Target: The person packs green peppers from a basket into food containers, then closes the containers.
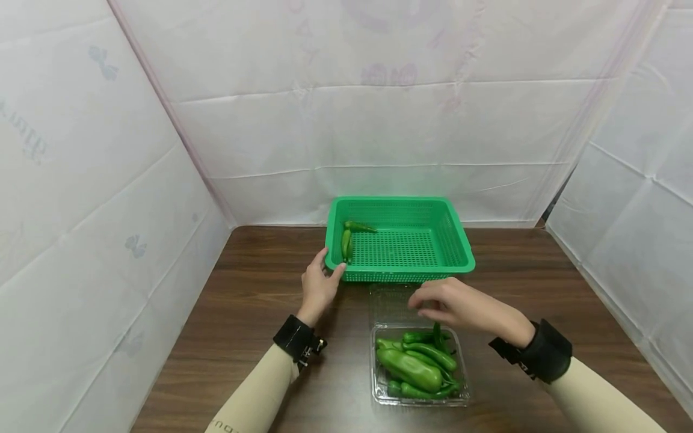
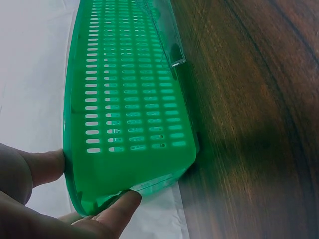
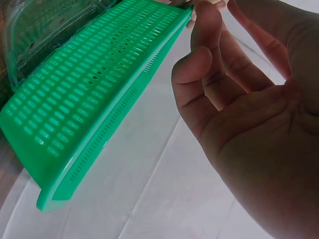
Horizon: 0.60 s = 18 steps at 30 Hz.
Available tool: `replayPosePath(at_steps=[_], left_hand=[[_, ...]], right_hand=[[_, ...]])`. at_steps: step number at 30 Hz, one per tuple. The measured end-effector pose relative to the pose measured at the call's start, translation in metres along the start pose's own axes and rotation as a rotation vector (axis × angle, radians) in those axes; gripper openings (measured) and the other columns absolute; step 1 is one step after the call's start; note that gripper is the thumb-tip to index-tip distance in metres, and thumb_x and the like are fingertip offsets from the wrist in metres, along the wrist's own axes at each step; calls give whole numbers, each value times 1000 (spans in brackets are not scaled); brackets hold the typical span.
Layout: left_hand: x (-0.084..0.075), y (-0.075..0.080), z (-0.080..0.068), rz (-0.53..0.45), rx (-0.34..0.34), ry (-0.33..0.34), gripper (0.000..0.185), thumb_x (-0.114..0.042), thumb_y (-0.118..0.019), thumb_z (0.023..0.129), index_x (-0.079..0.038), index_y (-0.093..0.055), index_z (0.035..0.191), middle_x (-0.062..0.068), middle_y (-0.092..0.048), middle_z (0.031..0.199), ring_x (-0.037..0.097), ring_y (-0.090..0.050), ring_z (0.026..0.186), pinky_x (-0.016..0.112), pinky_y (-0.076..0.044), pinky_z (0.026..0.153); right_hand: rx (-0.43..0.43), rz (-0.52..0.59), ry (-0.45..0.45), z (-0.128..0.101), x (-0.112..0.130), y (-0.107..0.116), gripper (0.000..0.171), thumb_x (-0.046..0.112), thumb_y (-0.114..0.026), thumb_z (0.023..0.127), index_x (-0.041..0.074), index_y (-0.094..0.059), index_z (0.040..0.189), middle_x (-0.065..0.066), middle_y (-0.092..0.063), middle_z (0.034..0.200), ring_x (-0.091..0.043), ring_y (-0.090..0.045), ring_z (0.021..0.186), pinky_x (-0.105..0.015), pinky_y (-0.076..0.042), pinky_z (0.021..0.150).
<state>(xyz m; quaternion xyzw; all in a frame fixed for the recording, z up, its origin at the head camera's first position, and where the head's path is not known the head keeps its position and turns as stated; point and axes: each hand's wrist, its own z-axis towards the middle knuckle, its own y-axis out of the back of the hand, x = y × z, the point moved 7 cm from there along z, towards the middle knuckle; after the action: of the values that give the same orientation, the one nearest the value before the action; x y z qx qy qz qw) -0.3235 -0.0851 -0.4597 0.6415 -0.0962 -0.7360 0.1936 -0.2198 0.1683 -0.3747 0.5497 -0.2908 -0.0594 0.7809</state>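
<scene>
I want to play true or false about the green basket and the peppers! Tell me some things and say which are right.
1. The green basket has some peppers in it already. True.
2. The left hand holds the basket's near left corner. True; the left wrist view shows thumb and fingers around the corner.
3. The right hand is gripping a big pepper. False; its palm shows empty in the right wrist view, and it hovers over the clear container.
4. The clear container is empty. False; it holds several green peppers.
5. The basket sits on a white cloth. False; it sits on the brown wooden table.
</scene>
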Motion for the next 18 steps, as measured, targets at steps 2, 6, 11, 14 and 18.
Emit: replayPosePath(at_steps=[2,6,11,14,18], left_hand=[[1,0,1,0,-4,-1,65,-22,-72,99,-5,-43,155,20,-59,142,34,-64,122,48,-56,99],[2,0,1,1,-8,-15,65,-21,-72,99,-4,-44,155,20,-60,141,34,-66,120,47,-57,97],[0,-1,1,3,-9,-26,65,-22,-72,99,-4,-44,155,19,-61,140,33,-67,118,47,-57,97],[-1,-3,0,8,-6,-32,66,-23,-72,99,-3,-43,155,19,-61,139,33,-67,117,48,-57,97],[-4,-8,-2,8,2,-41,66,-23,-72,99,-4,-43,155,20,-62,138,33,-68,116,48,-57,97]], right_hand=[[-1,-8,7,4,0,1,27,7,-68,99,19,-68,123,2,-69,114,-6,-65,98,-26,-57,79],[14,-8,15,18,-1,6,26,9,-68,100,16,-69,125,-2,-70,116,-11,-66,101,-29,-57,83],[41,-34,-14,42,-9,16,28,14,-67,101,15,-68,129,-2,-70,121,-10,-66,101,-30,-56,83],[63,-55,-43,56,-17,23,30,13,-66,102,13,-67,132,-3,-68,125,-9,-64,96,-30,-55,82],[83,-71,-67,75,-30,30,32,11,-66,102,11,-65,134,-7,-67,126,-14,-65,93,-34,-57,82]])
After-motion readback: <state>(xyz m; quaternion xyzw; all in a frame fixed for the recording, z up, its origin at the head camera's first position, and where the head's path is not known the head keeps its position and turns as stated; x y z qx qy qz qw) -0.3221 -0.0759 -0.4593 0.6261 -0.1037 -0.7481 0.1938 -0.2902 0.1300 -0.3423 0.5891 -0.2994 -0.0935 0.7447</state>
